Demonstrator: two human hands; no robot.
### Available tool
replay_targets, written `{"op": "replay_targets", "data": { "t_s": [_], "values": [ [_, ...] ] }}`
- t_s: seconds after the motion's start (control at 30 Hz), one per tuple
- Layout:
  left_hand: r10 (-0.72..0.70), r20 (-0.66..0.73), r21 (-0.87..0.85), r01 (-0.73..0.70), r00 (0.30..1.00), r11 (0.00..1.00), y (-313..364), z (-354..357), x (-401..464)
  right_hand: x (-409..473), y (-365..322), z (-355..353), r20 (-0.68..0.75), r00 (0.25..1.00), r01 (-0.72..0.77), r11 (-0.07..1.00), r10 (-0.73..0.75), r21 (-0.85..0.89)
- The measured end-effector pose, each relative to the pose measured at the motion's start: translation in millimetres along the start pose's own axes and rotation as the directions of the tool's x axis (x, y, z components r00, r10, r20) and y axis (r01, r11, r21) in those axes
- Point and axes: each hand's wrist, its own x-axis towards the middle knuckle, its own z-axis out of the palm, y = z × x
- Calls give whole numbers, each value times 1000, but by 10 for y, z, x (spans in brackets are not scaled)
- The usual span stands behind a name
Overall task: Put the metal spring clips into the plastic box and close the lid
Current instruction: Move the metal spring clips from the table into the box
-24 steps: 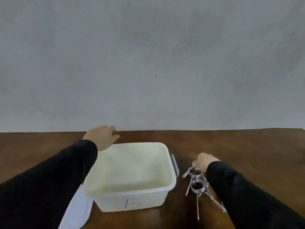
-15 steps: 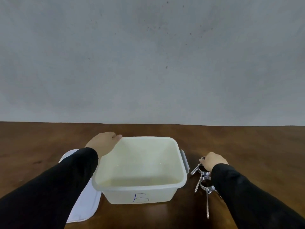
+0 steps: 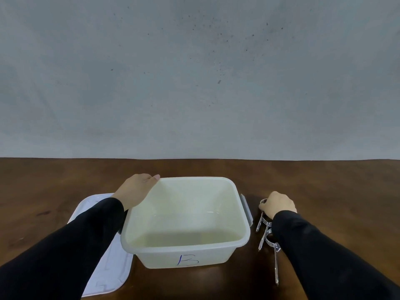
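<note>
Since the earlier frame the view has dropped; both hands hold station. My left hand (image 3: 138, 189) lies flat on the box (image 3: 186, 254) rim at 10 o'clock, holding nothing. My right hand (image 3: 278, 204) is curled onto the clips (image 3: 267, 237) at the box's 3 o'clock; grip unconfirmed, and tangled clips could snag or spill on lifting.

Bench (image 3: 324, 180): dark brown wood, glossy, far edge against a grey wall.

On it, centre: open pale plastic box (image 3: 186, 254), translucent, "B" handwritten in blue on the near wall, grey latch on its right side. Interior shows nothing in it.

Left of box, flat on the bench: white lid (image 3: 110, 276), rounded corners, its right edge running just under the box's left side; partly covered by a black sleeve.

Right of box, just beside the latch: cluster of metal spring clips (image 3: 268, 239), lying tangled; one long wire leg extends toward the near edge.
</note>
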Motion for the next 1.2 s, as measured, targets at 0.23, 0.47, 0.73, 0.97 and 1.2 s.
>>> {"op": "replay_targets", "data": {
  "t_s": [0.23,0.47,0.73,0.97,1.2],
  "values": [
    [2,26,-101,0,1000,995,-44,-39,18,-6,-18,-113,-49,997,55,998,-54,13],
    [14,25,-193,-9,1000,981,-96,-56,-15,-289,-511,-1320,-342,904,288,956,-256,47],
    [48,83,-264,-25,995,964,-131,-96,1,-1593,-1817,-1095,165,769,615,785,-617,74],
    [76,58,-314,-54,995,948,-159,-56,21,-1664,-2289,230,399,701,642,767,-591,10],
    [69,48,-339,-48,997,939,-170,-25,31,-1600,-2395,486,429,673,673,740,-602,-17]
  ]
}}
